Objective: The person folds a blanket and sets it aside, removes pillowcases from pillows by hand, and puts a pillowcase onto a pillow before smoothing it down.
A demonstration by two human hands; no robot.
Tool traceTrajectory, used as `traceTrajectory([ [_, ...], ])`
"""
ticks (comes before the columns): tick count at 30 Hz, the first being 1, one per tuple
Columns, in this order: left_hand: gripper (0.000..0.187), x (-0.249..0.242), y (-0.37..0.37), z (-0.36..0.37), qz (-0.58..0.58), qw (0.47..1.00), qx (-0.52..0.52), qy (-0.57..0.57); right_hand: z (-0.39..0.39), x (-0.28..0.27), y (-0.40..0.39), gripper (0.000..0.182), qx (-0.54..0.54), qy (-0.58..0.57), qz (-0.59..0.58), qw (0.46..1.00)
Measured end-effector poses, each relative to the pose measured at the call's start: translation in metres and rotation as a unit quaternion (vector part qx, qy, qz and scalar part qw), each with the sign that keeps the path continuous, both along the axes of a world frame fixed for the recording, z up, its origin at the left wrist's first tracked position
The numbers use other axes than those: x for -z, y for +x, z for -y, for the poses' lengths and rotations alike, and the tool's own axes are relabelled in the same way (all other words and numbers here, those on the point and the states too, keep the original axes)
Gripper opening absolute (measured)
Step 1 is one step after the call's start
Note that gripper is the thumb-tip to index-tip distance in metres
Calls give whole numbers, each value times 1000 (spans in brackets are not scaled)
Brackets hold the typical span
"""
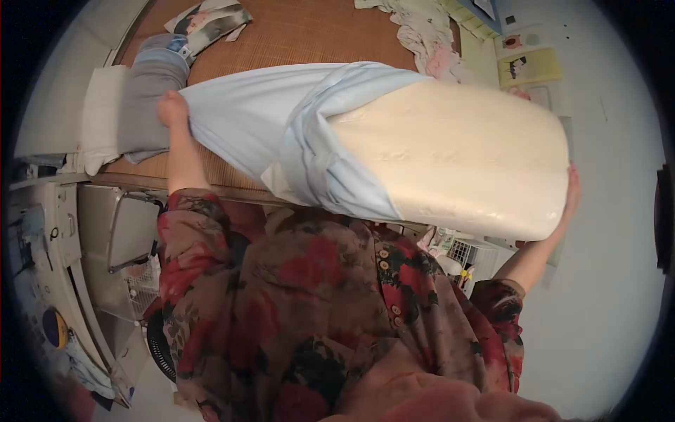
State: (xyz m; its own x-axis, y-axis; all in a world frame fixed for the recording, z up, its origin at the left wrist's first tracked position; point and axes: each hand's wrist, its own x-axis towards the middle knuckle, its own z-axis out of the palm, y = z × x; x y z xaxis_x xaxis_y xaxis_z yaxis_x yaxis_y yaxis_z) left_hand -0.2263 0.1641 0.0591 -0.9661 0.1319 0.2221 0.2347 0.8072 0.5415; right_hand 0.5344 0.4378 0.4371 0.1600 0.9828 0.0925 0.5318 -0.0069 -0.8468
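Note:
A long cream pillow [464, 155] is held up crosswise in front of my chest. A light blue cover [246, 112] wraps its left end and lies bunched around its middle, while the right part is bare. My left hand [173, 110] is closed on the far left end of the cover, which is stretched flat toward it. At the other end, my right hand [573, 193] presses against the pillow's rounded end, its fingers partly hidden behind it.
Behind the pillow is a bed with a brown woven mat [302, 35]. Grey bedding [148, 105] and a white pillow [105, 119] lie at its left; crumpled pale cloth [422, 32] is at the back right. A folding chair [133, 228] stands lower left.

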Motion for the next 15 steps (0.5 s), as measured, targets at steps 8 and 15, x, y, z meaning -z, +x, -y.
traceTrajectory([
  [8, 44, -59, -107, 1, -154, 983, -52, -87, -100, 184, 19, 38, 60, 8, 74, 995],
  [15, 49, -57, -112, -10, -185, 972, -59, -130, -164, 415, 33, 46, 21, 79, 201, 976],
])
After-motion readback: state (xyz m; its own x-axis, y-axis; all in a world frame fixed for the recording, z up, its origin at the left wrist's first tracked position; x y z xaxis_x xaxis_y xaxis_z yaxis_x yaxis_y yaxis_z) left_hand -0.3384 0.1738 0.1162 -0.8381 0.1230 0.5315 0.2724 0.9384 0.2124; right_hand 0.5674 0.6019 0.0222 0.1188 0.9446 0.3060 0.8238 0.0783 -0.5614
